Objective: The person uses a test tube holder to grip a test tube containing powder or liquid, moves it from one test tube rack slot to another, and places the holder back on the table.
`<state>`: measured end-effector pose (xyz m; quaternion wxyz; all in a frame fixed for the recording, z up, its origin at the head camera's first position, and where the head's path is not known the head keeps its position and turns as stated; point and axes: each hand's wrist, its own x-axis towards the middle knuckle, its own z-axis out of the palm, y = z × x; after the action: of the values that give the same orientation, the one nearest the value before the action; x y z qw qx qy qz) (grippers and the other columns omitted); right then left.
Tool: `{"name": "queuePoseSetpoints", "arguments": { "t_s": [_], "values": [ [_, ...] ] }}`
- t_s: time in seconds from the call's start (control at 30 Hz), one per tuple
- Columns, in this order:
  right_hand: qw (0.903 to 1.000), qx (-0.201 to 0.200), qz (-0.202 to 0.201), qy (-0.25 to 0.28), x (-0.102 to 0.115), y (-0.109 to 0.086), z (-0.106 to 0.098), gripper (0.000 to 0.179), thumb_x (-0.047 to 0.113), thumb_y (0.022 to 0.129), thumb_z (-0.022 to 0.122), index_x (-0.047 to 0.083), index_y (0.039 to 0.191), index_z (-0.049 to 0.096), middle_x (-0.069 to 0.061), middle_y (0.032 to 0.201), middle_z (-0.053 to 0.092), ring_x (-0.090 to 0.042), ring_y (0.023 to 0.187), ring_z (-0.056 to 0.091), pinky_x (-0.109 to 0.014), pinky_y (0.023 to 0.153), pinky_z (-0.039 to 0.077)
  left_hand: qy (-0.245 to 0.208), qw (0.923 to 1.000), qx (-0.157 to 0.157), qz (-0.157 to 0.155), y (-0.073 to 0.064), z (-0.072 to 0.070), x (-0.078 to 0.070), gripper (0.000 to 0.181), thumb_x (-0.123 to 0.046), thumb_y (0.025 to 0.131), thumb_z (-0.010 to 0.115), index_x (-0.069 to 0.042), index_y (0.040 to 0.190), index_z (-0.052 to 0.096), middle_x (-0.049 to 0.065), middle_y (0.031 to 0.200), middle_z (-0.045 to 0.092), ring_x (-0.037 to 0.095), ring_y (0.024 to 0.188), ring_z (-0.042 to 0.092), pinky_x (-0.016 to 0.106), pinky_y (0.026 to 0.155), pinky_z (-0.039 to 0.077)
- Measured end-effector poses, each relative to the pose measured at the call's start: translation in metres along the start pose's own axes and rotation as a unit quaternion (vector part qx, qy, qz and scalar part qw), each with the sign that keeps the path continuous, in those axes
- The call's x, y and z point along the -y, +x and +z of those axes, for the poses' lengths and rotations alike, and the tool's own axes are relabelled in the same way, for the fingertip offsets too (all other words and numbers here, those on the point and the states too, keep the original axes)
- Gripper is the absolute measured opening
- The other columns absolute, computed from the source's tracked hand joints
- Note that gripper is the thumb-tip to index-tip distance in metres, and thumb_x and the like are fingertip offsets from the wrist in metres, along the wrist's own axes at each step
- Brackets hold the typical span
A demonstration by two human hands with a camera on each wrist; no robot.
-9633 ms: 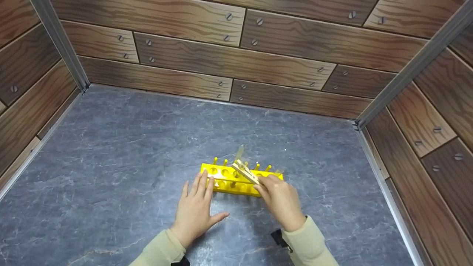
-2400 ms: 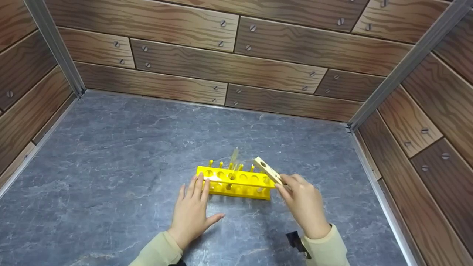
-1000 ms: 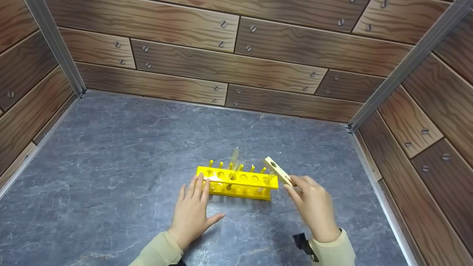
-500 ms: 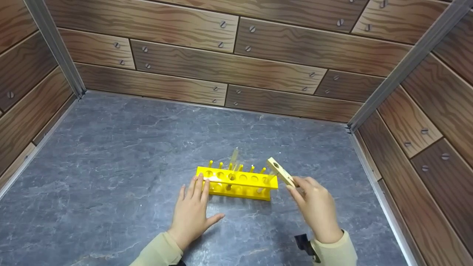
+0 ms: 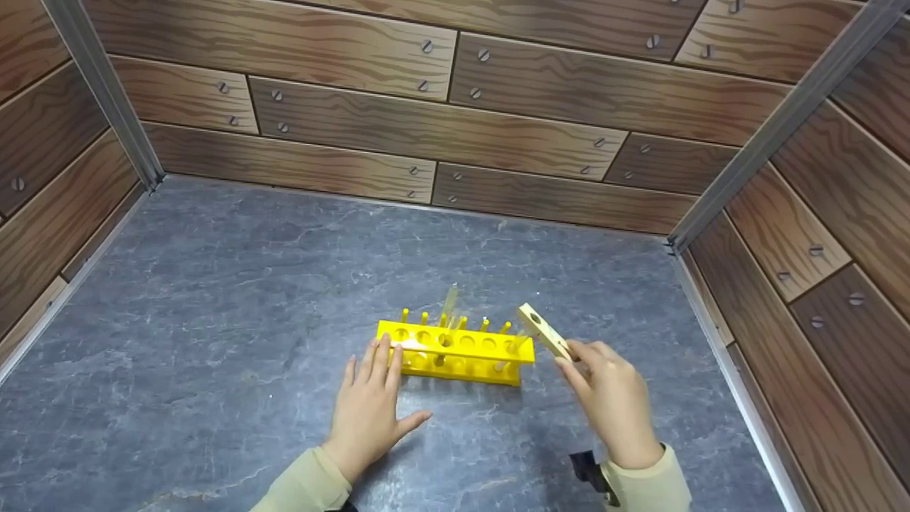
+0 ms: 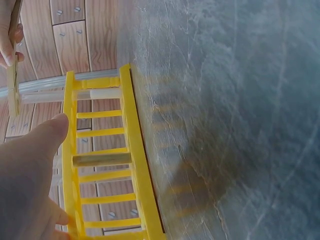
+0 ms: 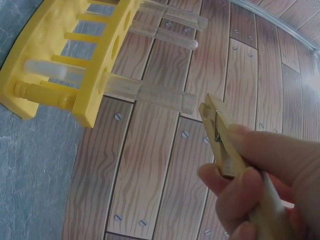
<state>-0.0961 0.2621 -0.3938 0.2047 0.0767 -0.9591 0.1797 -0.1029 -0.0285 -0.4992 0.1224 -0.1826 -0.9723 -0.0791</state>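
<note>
A yellow test tube rack (image 5: 455, 343) stands on the grey surface. My left hand (image 5: 371, 412) touches its left end with straight fingers. My right hand (image 5: 611, 391) holds a wooden test tube holder (image 5: 546, 331) by its handle, tilted, just right of the rack. In the right wrist view the holder's tip is apart from the rim of a clear test tube (image 6: 42, 96) with white contents, which stands in the end hole. A second tube (image 6: 102, 159), with brownish contents, is in a middle hole. Behind it, a clear tube (image 5: 452, 299) with its rounded end up sits on a peg.
Wood-patterned walls (image 5: 384, 99) enclose the back and both sides, with metal corner posts (image 5: 768, 135). Several yellow pegs (image 5: 485, 325) rise along the rack's back edge. The marbled grey surface (image 5: 234, 284) stretches around the rack.
My right hand has carried the wooden holder from over the rack's middle to beyond its right end, drifting slightly right in the last second. My left hand stays on the rack's left end.
</note>
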Motion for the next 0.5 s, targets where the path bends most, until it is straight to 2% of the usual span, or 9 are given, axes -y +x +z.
{"name": "queuePoseSetpoints", "arguments": {
  "t_s": [0.5],
  "values": [
    [1.0,-0.004,0.006,0.0,-0.0039,-0.0019,-0.0014,0.028,0.016,0.08,0.074,0.002,0.104,0.071,-0.006,0.085,0.065,-0.009,0.054,0.053,-0.025,0.045,0.042,0.004,1.0,0.0,0.002,-0.0002,0.0001,0.0001,0.099,-0.072,0.079,0.049,0.001,0.144,0.032,0.023,0.149,0.023,0.036,0.136,0.023,0.056,0.103,0.027]
  ]
}}
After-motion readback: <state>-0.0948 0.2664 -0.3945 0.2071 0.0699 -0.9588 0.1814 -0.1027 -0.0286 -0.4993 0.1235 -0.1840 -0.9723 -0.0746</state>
